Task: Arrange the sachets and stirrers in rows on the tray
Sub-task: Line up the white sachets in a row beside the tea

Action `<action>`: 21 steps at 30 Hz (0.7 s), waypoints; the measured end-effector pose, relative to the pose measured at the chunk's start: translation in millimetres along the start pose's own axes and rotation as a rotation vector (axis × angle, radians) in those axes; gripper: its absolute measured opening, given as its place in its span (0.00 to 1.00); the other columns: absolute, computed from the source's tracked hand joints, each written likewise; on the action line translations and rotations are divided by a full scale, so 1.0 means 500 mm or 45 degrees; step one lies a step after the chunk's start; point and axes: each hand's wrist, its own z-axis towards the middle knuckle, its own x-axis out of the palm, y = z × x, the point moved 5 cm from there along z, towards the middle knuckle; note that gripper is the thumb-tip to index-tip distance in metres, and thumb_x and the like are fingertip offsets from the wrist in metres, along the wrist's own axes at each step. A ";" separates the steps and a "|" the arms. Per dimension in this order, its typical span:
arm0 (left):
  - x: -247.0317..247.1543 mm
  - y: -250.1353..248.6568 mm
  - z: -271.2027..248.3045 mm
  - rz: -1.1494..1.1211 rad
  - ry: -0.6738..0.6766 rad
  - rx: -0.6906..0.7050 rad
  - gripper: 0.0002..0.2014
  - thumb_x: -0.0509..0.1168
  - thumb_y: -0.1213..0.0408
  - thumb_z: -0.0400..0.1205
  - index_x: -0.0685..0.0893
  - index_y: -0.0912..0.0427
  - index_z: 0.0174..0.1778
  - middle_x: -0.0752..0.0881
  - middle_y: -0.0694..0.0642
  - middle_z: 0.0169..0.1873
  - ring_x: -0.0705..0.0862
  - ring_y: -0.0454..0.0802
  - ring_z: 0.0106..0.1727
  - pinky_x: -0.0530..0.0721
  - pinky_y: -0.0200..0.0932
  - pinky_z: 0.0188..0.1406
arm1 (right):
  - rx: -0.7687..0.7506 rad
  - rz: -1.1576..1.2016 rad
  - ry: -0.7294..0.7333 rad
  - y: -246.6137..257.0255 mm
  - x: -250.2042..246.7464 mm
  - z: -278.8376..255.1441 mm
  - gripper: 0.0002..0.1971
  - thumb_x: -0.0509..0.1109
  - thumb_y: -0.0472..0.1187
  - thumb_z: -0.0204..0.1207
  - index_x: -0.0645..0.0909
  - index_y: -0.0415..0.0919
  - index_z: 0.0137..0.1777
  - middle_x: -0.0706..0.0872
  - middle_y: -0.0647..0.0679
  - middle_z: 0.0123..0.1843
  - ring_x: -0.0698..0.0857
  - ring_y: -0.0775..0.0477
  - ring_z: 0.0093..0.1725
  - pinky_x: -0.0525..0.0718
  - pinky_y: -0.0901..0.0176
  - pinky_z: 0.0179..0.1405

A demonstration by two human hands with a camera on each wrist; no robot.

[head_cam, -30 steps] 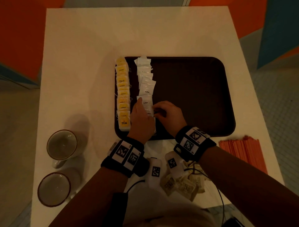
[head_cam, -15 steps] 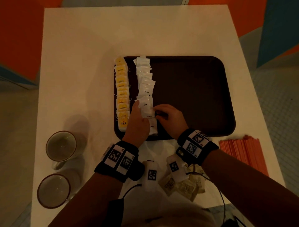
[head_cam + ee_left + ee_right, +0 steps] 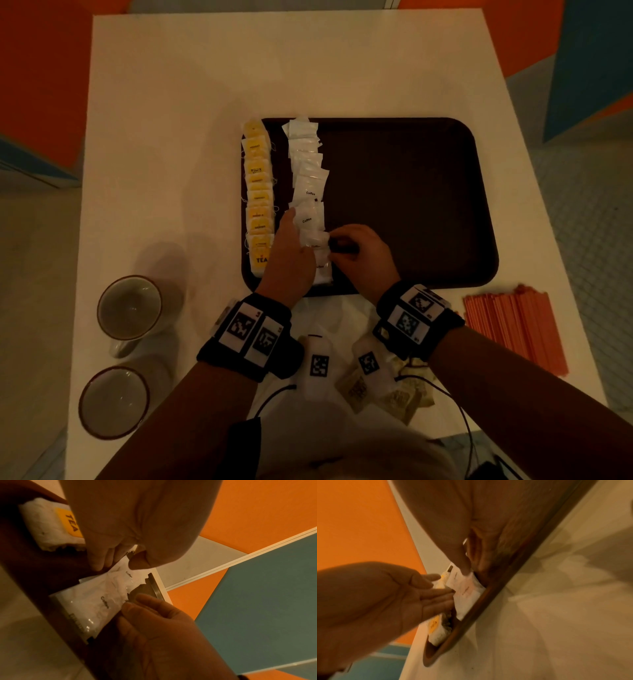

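On the dark brown tray (image 3: pixel 411 205) a row of yellow tea sachets (image 3: pixel 259 192) runs along the left edge, with a row of overlapping white coffee sachets (image 3: pixel 306 171) beside it. My left hand (image 3: pixel 291 240) lies with straight fingers (image 3: pixel 436 592) against the left side of the nearest coffee sachets (image 3: pixel 96 604). From the right, my right hand (image 3: pixel 352 246) pinches the edge of a near coffee sachet (image 3: pixel 465 592) between curled fingers and thumb. A bundle of orange stirrers (image 3: pixel 513 329) lies on the table right of the tray.
Two empty cups (image 3: pixel 128 308) (image 3: pixel 113 401) stand at the table's front left. A loose pile of brown sachets (image 3: pixel 387 390) lies near the front edge under my right wrist. The tray's right two thirds are bare. The white table (image 3: pixel 171 137) extends behind.
My left hand has slid a little left off the coffee row, uncovering the nearest sachets. The right hand has stayed at the row's right edge.
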 end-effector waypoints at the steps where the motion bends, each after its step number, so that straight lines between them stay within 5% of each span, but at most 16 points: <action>1: -0.001 -0.002 -0.006 -0.031 0.000 0.002 0.31 0.52 0.84 0.79 0.60 0.55 0.75 0.73 0.44 0.59 0.74 0.36 0.59 0.75 0.27 0.55 | 0.062 -0.002 0.018 -0.003 -0.001 -0.002 0.18 0.74 0.34 0.71 0.79 0.41 0.61 0.77 0.50 0.60 0.78 0.58 0.52 0.77 0.81 0.43; 3: -0.003 0.000 -0.019 -0.081 0.004 -0.003 0.31 0.51 0.85 0.78 0.61 0.48 0.69 0.73 0.40 0.53 0.76 0.33 0.52 0.79 0.26 0.52 | 0.159 0.025 0.120 -0.006 0.005 -0.008 0.20 0.77 0.37 0.68 0.78 0.43 0.60 0.77 0.53 0.55 0.80 0.59 0.46 0.78 0.76 0.38; 6: -0.003 0.013 -0.027 -0.106 0.021 -0.001 0.33 0.51 0.86 0.77 0.61 0.47 0.70 0.74 0.46 0.61 0.77 0.40 0.60 0.78 0.40 0.62 | 0.171 0.028 0.211 -0.002 0.020 -0.016 0.18 0.77 0.35 0.67 0.77 0.43 0.55 0.81 0.50 0.53 0.81 0.58 0.45 0.82 0.69 0.42; 11: -0.001 0.005 -0.026 -0.064 0.037 -0.026 0.32 0.50 0.84 0.78 0.58 0.52 0.75 0.73 0.44 0.60 0.77 0.33 0.56 0.79 0.28 0.52 | -0.015 -0.117 0.181 0.008 0.028 -0.014 0.13 0.74 0.31 0.70 0.80 0.39 0.53 0.78 0.46 0.58 0.80 0.54 0.51 0.81 0.70 0.48; 15: -0.007 0.001 -0.009 0.019 0.007 -0.021 0.32 0.51 0.84 0.78 0.58 0.57 0.78 0.71 0.47 0.62 0.73 0.39 0.60 0.74 0.33 0.59 | -0.153 -0.133 0.222 0.011 0.028 -0.014 0.11 0.74 0.32 0.69 0.82 0.40 0.51 0.79 0.47 0.60 0.79 0.54 0.55 0.81 0.64 0.58; 19: -0.009 -0.005 -0.009 0.126 0.030 -0.050 0.33 0.53 0.83 0.78 0.57 0.57 0.78 0.72 0.53 0.68 0.71 0.43 0.68 0.72 0.39 0.68 | -0.177 -0.118 0.166 0.013 0.017 -0.008 0.09 0.74 0.38 0.72 0.83 0.40 0.51 0.80 0.49 0.58 0.80 0.56 0.53 0.80 0.74 0.53; 21: -0.010 -0.019 -0.025 0.284 0.060 -0.013 0.32 0.54 0.81 0.79 0.56 0.58 0.79 0.66 0.53 0.72 0.63 0.38 0.68 0.63 0.30 0.67 | -0.148 -0.109 0.121 0.012 0.005 -0.005 0.08 0.71 0.39 0.75 0.83 0.39 0.52 0.80 0.50 0.56 0.80 0.58 0.50 0.78 0.79 0.47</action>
